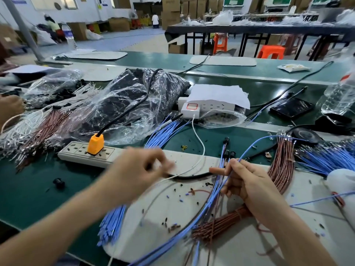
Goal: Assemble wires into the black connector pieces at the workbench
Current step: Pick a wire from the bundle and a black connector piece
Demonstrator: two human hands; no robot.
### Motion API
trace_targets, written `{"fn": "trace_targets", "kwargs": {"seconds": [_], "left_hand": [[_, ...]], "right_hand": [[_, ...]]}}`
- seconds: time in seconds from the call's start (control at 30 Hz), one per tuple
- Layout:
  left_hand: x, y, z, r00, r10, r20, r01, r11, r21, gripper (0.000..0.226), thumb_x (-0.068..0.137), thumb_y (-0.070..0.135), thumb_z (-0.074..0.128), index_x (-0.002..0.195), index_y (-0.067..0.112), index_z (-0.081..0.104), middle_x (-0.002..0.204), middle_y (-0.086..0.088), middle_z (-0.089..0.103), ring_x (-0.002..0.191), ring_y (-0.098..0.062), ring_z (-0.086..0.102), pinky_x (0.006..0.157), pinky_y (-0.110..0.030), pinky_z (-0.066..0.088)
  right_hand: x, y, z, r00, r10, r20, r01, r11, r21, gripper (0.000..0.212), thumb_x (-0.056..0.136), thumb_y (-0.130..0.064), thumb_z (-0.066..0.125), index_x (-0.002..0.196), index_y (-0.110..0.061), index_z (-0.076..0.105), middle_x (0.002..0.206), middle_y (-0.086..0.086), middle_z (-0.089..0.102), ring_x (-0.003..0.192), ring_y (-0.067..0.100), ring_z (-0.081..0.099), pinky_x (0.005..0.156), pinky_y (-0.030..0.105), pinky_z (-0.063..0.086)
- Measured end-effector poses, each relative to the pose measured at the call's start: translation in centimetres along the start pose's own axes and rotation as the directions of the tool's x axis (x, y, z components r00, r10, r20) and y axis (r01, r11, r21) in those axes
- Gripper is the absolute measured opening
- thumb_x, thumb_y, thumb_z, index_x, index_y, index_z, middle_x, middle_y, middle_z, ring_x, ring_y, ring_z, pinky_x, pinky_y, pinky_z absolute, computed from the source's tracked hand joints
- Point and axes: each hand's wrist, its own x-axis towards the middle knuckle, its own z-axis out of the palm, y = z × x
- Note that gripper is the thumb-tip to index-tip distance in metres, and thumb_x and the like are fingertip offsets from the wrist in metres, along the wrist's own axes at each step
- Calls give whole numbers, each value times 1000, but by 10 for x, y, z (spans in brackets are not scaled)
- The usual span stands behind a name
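Several blue wires point(216, 189) pass through the right hand point(247, 181), whose fingers curl round them and pinch them near the top; their long axis runs from the near edge of the bench, low and left, up and away from the person, so the far ends point toward the back of the bench; three black connectors point(227, 153) sit on those far ends, just beyond the fingertips; one more blue strand arcs from the same grip off to the right, toward the top of a brown bundle point(282, 162); the left hand point(142, 166) is by the end of a power strip point(76, 152), blurred, fingers curled, and whether it holds anything cannot be told; a loose connector point(58, 182) lies on the green mat point(28, 189), well left of both hands; a blue bundle point(113, 223) lies by the left forearm; an orange plug point(95, 144) stands in the strip, with a clear bag point(134, 100) of black parts behind it.
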Motion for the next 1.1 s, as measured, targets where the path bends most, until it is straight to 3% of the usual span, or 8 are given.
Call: {"fn": "trace_targets", "kwargs": {"seconds": [0.1,0.17,0.23,0.33,0.47,0.7,0.97,1.1], "left_hand": [[18,-56,-61,883,-109,-457,355,792,497,63,70,83,35,92,25,42,68,0,62,54,-17,55,49,-25,44],[26,-87,-79,856,-257,-449,507,584,634,73,66,90,25,96,25,40,72,-6,59,65,-24,58,62,-36,52],[34,-111,-72,893,-245,-378,450,514,730,70,77,80,26,106,22,53,85,-13,63,79,-31,62,66,-39,52],[34,-134,-61,905,-89,-416,381,604,700,51,93,55,38,117,16,61,101,-23,64,88,-39,63,67,-43,49],[17,-151,-54,792,-95,-603,374,856,357,54,89,44,38,109,2,64,97,-32,65,89,-47,61,78,-51,48],[16,-148,-43,778,-143,-612,466,785,408,45,95,43,49,122,10,61,65,-12,53,74,-39,62,55,-33,37],[-17,-128,-39,786,-292,-545,513,799,312,64,82,69,37,125,23,36,77,0,51,66,-26,56,56,-31,37],[-34,-67,-1,823,-3,-569,68,993,93,22,93,30,51,111,25,38,65,6,46,46,-6,44,44,-17,31]], "right_hand": [[1,0,-1,1000,3,-9,-3,1000,8,35,101,-18,39,71,-5,49,92,17,74,45,20,59,45,23,49],[1,0,-1,1000,6,-17,-6,1000,18,34,101,-18,40,71,-4,49,92,19,73,45,20,59,44,23,49],[1,0,-1,1000,8,-27,-7,1000,26,34,101,-17,40,71,-4,49,92,19,73,46,20,59,43,23,49],[3,1,-3,999,9,-44,-7,998,65,33,100,-17,39,71,-2,48,91,21,73,44,21,59,42,21,48],[4,0,-3,998,17,-55,-11,995,96,32,97,-17,39,71,-1,47,90,22,72,43,21,59,42,19,48],[2,-2,1,996,14,-89,-4,993,115,32,99,-14,37,71,-1,45,86,22,73,42,19,58,44,20,50],[3,-1,1,997,9,-71,0,993,122,32,99,-14,40,71,0,49,82,23,72,45,21,59,43,24,52],[4,0,0,996,1,-91,10,992,128,31,98,-13,41,73,3,52,72,23,69,43,20,58,40,21,48]]}}
